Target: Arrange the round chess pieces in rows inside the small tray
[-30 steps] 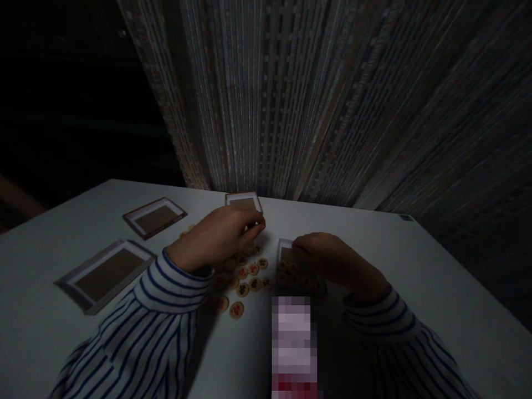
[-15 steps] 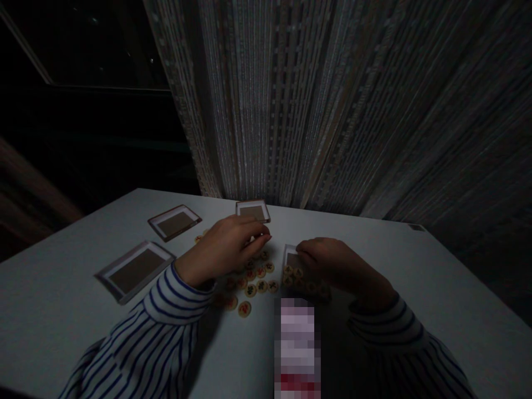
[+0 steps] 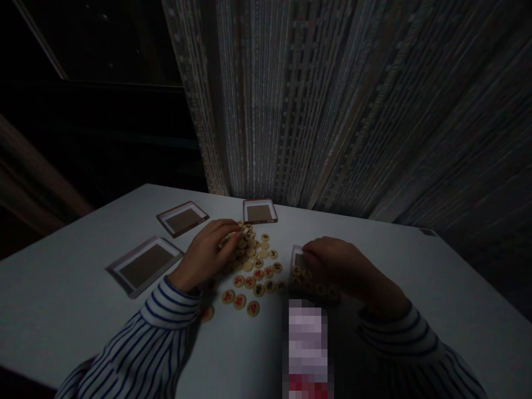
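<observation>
Many round wooden pieces (image 3: 250,251) with red or black characters lie in a heap and in loose rows at the middle of the table. My left hand (image 3: 210,252) rests over the left side of the heap, its fingers curved over pieces; whether it grips one is hidden. On the right, my right hand (image 3: 338,263) is closed at a box (image 3: 296,259) that holds several pieces. Its fingertips are pressed together by the box's far side, and what they hold, if anything, is too dark to make out.
The white table (image 3: 407,277) carries three box parts: one at the left (image 3: 145,265), one behind it (image 3: 183,219) and one at the back (image 3: 260,211). A striped curtain (image 3: 266,100) hangs behind. A small dark item (image 3: 427,233) lies at the right back edge.
My left hand has moved left and down onto the heap, uncovering many pieces. My right hand stays by the box. The whole view has shifted slightly.
</observation>
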`<state>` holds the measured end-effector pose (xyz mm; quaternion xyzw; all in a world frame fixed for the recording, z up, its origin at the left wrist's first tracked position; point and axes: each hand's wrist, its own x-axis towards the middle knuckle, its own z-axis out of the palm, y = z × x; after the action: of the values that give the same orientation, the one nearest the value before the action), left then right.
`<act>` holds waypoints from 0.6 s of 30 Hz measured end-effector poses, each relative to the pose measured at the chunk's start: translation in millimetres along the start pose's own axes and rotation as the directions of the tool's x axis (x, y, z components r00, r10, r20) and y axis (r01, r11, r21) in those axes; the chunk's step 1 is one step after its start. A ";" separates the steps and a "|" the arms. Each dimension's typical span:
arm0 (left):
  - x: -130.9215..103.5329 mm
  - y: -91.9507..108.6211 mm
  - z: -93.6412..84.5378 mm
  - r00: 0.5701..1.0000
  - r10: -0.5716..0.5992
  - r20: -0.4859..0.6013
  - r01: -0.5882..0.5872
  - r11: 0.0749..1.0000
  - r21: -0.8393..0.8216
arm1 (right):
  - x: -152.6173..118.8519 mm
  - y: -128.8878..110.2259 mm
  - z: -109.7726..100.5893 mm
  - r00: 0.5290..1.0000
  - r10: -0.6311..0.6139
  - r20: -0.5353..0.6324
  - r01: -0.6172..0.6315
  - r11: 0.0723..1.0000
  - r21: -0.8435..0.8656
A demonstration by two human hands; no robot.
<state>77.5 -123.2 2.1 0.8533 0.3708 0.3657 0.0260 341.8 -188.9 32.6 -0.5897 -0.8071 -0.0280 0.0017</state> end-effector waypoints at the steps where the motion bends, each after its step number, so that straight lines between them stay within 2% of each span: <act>1: -2.8 -3.6 1.7 1.000 -0.008 0.003 0.008 1.000 -0.004 | 0.7 -0.1 0.7 1.000 -0.003 -0.013 0.003 1.000 -0.002; 6: -13.1 -22.9 6.0 0.999 -0.033 -0.011 0.033 0.999 0.043 | 4.2 -0.6 6.8 0.997 -0.016 -0.071 0.017 1.000 0.010; 10: -17.6 -37.5 2.1 0.998 -0.068 0.002 0.068 0.995 0.074 | 6.8 -2.8 8.4 0.985 -0.035 -0.171 0.044 0.998 0.051; 18: -20.2 -48.0 -1.5 0.996 -0.081 -0.030 0.083 0.994 0.075 | 32.4 -23.7 -15.8 0.914 -0.106 -0.391 0.152 0.984 0.089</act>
<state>37.8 -102.0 -24.1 0.8327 0.4193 0.3615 0.0036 308.9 -166.0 48.6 -0.5170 -0.8284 -0.0959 0.1928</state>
